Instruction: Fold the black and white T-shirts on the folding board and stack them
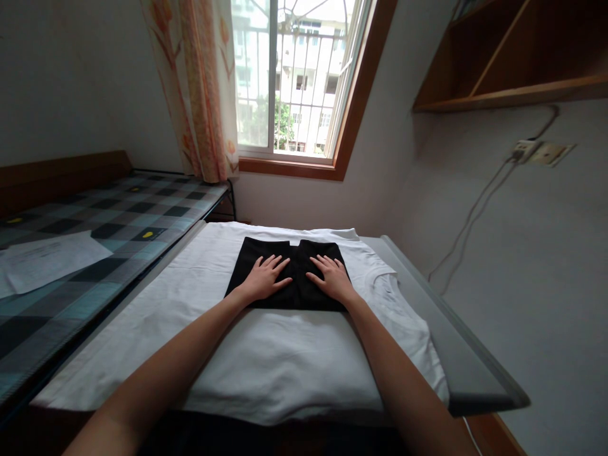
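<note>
A folded black cloth [295, 297] lies flat on a spread white T-shirt [280, 361], whose neckline is at the right. The shirt covers most of a grey table [456, 335]. My left hand [266, 277] rests palm down on the left part of the black cloth, fingers spread. On the cloth's right part lies my right hand [330, 277], also palm down with its fingers apart. Neither hand grips anything. A narrow notch shows at the cloth's far edge, between the hands.
At the left stands a bed with a checked mattress [166, 212] and paper sheets [52, 259] on it. Behind the table are a curtain [204, 95] and a barred window [304, 82]. A wooden shelf [513, 92] and a wall socket [551, 153] with cables are at the right.
</note>
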`<state>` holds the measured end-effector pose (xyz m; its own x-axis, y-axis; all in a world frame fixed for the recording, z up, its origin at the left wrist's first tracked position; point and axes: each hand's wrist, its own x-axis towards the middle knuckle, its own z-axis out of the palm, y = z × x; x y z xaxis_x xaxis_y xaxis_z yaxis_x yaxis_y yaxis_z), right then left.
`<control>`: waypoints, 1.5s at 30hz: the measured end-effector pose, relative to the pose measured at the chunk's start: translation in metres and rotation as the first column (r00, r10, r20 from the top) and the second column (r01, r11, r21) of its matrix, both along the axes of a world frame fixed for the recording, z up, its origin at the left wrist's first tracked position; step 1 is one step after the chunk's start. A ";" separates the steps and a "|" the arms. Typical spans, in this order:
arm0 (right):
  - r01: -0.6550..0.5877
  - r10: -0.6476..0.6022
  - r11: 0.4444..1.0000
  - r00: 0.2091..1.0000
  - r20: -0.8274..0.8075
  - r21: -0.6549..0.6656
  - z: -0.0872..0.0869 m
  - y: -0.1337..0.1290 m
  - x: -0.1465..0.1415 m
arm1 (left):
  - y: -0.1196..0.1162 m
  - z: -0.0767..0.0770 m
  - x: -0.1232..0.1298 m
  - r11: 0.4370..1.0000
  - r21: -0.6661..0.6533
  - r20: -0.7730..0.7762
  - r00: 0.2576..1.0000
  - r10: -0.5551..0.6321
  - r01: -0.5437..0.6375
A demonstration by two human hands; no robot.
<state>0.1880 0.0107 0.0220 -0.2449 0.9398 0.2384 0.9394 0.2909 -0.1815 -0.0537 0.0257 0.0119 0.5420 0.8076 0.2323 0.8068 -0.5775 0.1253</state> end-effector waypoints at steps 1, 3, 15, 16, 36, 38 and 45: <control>0.000 0.000 1.000 1.000 0.001 -0.001 0.000 0.000 0.000 | 0.000 0.000 0.000 1.000 -0.001 -0.002 1.000 0.000 0.000; -0.001 0.001 1.000 1.000 0.000 0.001 0.000 0.000 0.000 | -0.001 0.001 0.000 1.000 -0.006 -0.007 1.000 0.001 -0.001; 0.004 -0.004 1.000 1.000 -0.011 0.004 0.000 0.000 0.001 | -0.001 0.002 0.000 1.000 -0.007 0.000 1.000 0.002 -0.002; 0.003 -0.003 1.000 1.000 -0.010 0.005 0.000 0.000 0.001 | -0.001 0.002 0.000 1.000 -0.008 0.002 1.000 0.003 -0.003; -0.001 0.001 1.000 1.000 -0.003 0.009 0.001 -0.001 0.001 | 0.002 -0.003 -0.001 1.000 0.010 0.007 1.000 -0.004 0.004; 0.001 -0.001 1.000 1.000 -0.006 0.008 0.001 -0.001 0.001 | 0.002 -0.003 -0.001 1.000 0.012 0.007 1.000 -0.003 0.003; -0.005 0.005 1.000 1.000 -0.018 0.001 0.001 -0.001 0.001 | 0.001 -0.001 0.000 1.000 0.011 -0.004 1.000 -0.001 0.001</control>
